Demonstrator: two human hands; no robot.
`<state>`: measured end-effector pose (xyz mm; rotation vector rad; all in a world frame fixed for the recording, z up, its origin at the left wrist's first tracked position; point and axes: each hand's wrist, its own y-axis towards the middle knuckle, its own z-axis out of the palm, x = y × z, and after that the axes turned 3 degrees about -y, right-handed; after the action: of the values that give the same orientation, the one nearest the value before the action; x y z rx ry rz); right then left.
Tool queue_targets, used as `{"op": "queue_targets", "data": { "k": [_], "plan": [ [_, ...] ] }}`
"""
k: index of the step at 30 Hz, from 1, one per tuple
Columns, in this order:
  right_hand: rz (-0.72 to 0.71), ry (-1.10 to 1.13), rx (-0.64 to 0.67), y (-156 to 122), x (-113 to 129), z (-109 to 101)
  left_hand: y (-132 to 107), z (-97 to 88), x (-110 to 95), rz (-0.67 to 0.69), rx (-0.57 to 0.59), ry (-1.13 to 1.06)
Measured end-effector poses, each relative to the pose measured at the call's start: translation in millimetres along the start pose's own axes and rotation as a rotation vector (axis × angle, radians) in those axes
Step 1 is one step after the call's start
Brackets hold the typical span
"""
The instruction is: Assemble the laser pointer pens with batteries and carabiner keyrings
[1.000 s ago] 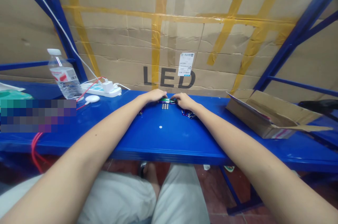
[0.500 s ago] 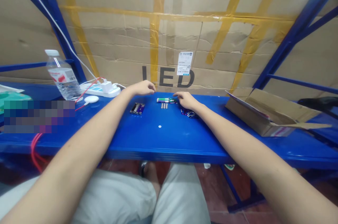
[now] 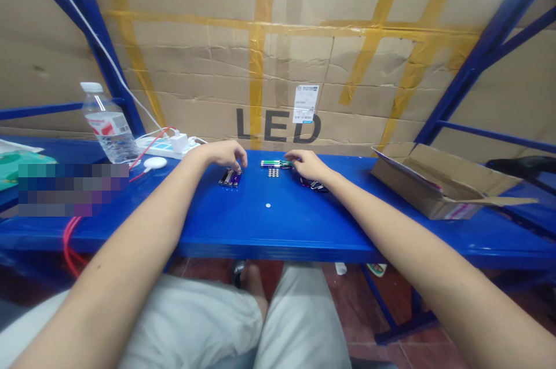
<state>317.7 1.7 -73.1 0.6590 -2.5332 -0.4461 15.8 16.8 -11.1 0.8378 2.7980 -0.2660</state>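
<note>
Blue metal tabletop [image 3: 268, 236]: left hand [image 3: 222, 153] bent over dark purple-and-silver cylinders [image 3: 236, 180], right hand [image 3: 308, 165] beside a shiny green cylinder [image 3: 270, 164]; grips unclear.
A careless finger sweep could scatter the small round silver pieces [image 3: 273, 172] between both hands.

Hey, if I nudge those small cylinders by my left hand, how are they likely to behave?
The small cylinders may roll sideways, since their sides look rounded. Lying side by side, they would probably bump into one another. Their shiny surface suggests they could feel slippery.
</note>
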Motion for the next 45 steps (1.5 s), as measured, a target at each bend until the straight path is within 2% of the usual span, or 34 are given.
{"op": "queue_targets", "data": {
  "k": [12,17,24,28,30,32,36,40,45],
  "plan": [
    [0.006,0.013,0.031,0,2,-1,-2,3.1,-9,-0.082,0.016,0.067],
    [-0.003,0.003,0.03,0,1,0,-1,5.7,-10,-0.072,-0.013,0.055],
    [0.004,0.005,0.032,1,0,1,9,18.4,-13,-0.026,-0.056,-0.012],
    [-0.006,-0.009,0.027,1,1,1,12,16.2,-14,0.05,-0.159,-0.072],
    [-0.01,-0.011,0.03,1,2,0,10,12.3,-13,0.039,-0.228,-0.047],
    [-0.009,-0.009,0.033,0,4,-1,6,9.1,-12,0.003,-0.249,0.015],
    [-0.01,-0.02,0.025,-1,5,-1,1,7.8,-12,-0.047,-0.186,0.12],
    [-0.059,-0.041,-0.011,-1,11,-2,-2,7.7,-10,-0.055,-0.089,0.098],
    [-0.11,-0.033,-0.011,-4,25,-2,-5,7.5,-13,-0.066,-0.083,0.164]
  ]
}}
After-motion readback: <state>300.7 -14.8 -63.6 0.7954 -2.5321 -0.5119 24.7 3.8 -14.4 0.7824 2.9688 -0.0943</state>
